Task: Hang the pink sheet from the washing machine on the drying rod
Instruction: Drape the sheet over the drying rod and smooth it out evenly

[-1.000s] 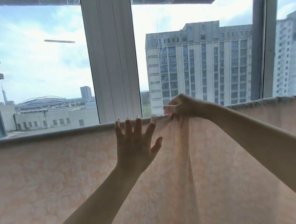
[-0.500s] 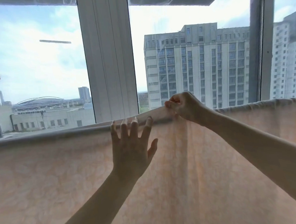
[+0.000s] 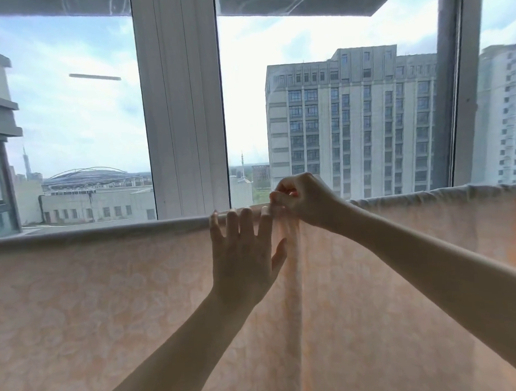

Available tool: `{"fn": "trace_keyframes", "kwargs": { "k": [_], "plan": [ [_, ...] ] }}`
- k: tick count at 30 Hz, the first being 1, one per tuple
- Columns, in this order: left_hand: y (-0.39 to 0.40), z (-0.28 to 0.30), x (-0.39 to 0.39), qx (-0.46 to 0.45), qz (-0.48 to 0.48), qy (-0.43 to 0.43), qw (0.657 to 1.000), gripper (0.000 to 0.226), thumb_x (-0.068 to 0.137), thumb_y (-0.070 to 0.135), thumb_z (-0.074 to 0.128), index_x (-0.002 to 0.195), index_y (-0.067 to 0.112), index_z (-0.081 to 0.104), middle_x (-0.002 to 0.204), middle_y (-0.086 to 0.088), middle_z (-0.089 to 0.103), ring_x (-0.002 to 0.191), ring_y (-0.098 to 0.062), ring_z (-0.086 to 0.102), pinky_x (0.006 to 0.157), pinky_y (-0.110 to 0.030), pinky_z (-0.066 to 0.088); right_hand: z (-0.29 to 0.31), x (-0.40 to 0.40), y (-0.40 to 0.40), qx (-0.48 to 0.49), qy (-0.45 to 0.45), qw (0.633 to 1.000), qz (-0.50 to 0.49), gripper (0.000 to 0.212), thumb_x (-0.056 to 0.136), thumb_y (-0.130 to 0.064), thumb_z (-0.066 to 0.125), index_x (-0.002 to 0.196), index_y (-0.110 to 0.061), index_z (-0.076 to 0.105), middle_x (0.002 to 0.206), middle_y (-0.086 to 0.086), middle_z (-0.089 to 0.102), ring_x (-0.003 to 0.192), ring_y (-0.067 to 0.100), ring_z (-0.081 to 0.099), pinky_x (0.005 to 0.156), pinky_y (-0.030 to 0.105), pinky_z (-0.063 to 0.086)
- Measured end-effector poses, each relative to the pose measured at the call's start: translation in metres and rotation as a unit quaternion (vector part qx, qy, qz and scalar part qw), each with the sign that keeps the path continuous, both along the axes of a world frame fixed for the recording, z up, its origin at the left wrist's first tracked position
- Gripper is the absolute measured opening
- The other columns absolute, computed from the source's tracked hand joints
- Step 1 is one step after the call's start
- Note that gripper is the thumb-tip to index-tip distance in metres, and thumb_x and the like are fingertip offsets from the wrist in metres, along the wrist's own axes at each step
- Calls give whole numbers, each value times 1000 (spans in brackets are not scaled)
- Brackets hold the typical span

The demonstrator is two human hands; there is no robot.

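Behind: window frame (image 3: 183, 109), glass, tower block (image 3: 351, 124), domed hall (image 3: 85, 177). Both forearms cross in front of the sheet (image 3: 106, 293). Sheet: pale pink, faint floral print, draped over the rod (image 3: 73, 232), one vertical fold at centre. Left hand (image 3: 243, 262): flat, fingers spread on the cloth. Right hand (image 3: 303, 199): pinching the top edge.

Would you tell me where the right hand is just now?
In the head view, the right hand is right of centre, pinching the sheet's top edge beside the left hand's fingertips.
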State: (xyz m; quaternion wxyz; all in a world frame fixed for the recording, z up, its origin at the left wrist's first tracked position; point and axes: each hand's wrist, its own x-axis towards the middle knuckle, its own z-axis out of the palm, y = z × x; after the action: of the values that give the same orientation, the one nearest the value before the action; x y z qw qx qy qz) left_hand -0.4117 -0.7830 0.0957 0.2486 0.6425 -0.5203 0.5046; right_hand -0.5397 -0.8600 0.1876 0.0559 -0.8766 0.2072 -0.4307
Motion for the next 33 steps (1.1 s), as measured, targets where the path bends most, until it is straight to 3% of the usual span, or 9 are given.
{"fn": "trace_keyframes", "kwargs": {
  "k": [6, 10, 17, 19, 21, 24, 29, 31, 33],
  "plan": [
    [-2, -1, 13, -25, 21, -19, 999, 52, 92, 57, 39, 119, 14, 48, 114, -16, 54, 107, -37, 52, 102, -61, 36, 4, -30, -21, 40, -1, 999, -8, 14, 92, -15, 61, 90, -5, 71, 84, 4, 72, 71, 23, 70, 69, 32, 59],
    [-3, -1, 15, -19, 28, -21, 999, 56, 92, 59, 37, 124, 16, 51, 116, -16, 53, 109, -38, 51, 102, -62, 36, 2, -35, -22, 24, 78, 996, 18, 14, 89, -18, 66, 94, -6, 72, 83, -5, 69, 75, 9, 68, 73, 18, 56],
    [2, -1, 17, -15, 40, -35, 998, 58, 94, 59, 38, 129, 16, 54, 114, -18, 55, 106, -38, 52, 100, -60, 36, -3, -24, -27, -26, 43, 999, -21, 11, 92, -9, 61, 95, -4, 69, 88, 3, 69, 74, 7, 60, 63, 5, 43],
    [3, -1, 19, -24, 35, -39, 998, 58, 94, 57, 39, 130, 15, 55, 113, -19, 54, 106, -38, 52, 101, -60, 35, -1, -36, -35, -3, -20, 997, -71, 9, 95, -10, 57, 93, -6, 64, 83, 0, 64, 72, 6, 57, 61, 8, 43],
    [2, -1, 20, -28, 35, -38, 998, 58, 94, 56, 39, 129, 13, 55, 112, -19, 54, 105, -38, 52, 101, -60, 35, 0, -56, -47, 5, -80, 986, -143, 11, 97, -11, 53, 89, -8, 60, 80, 0, 62, 71, 10, 59, 68, 21, 51],
    [-1, -1, 17, -23, 38, -35, 998, 60, 93, 59, 38, 129, 14, 56, 114, -19, 56, 107, -38, 53, 102, -60, 36, -3, -80, -56, 6, -21, 978, -207, 12, 96, -12, 55, 93, -4, 63, 85, 7, 67, 77, 18, 64, 77, 32, 55],
    [-4, -2, 14, -16, 43, -20, 999, 59, 94, 58, 37, 129, 15, 55, 115, -20, 56, 109, -40, 53, 103, -61, 34, -3, -70, -37, -49, 16, 992, -113, 19, 93, -14, 60, 108, -5, 67, 110, 9, 70, 84, 9, 66, 77, 12, 41],
    [-4, -2, 17, -14, 43, -19, 999, 58, 94, 58, 38, 129, 15, 55, 115, -20, 56, 110, -40, 53, 103, -62, 33, -5, -63, -36, -38, 50, 994, -91, 18, 93, -18, 61, 106, -7, 69, 107, 6, 71, 92, 12, 67, 76, 6, 41],
    [-4, -2, 20, -14, 45, -21, 999, 58, 94, 58, 38, 130, 16, 55, 116, -20, 57, 110, -40, 53, 104, -61, 33, -9, -59, -37, -22, 63, 994, -81, 17, 93, -18, 61, 102, -7, 70, 99, 5, 73, 84, 11, 68, 66, 3, 45]
  ]
}}
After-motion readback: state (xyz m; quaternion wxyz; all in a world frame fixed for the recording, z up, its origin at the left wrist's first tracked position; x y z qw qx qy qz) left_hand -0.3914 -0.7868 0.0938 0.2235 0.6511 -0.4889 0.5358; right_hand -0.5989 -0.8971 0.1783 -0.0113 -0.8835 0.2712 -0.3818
